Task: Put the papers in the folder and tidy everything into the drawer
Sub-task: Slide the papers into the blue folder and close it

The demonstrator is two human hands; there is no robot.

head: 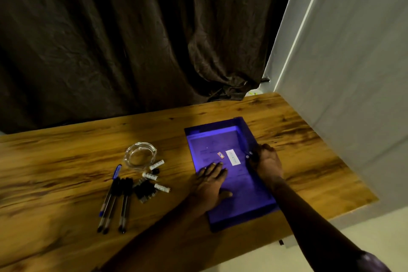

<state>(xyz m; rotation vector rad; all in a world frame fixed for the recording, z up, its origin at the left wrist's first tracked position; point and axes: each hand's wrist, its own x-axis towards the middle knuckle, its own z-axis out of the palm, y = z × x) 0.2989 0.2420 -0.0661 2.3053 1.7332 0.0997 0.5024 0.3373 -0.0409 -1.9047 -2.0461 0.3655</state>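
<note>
Head view: pens (114, 201) lie near left on the bench (66, 161). Right of them, my left hand (212, 181) presses flat, fingers straight, on the folder (240, 210), with the papers (209, 146) showing through its cover. My right hand (268, 161) has its grip closed on the folder's right edge at the snap (247, 157). Step in hand: closing the folder. Next: press the snap home. The drawer is not in view.

On the brown wooden table (66, 161), the left hand (210, 185) lies flat on a translucent blue plastic folder (238, 214) holding papers (212, 146); the right hand (268, 161) pinches its right flap. Leftward: a round glass ashtray (140, 155), 3 pens (112, 201), small white batteries (150, 176)
</note>
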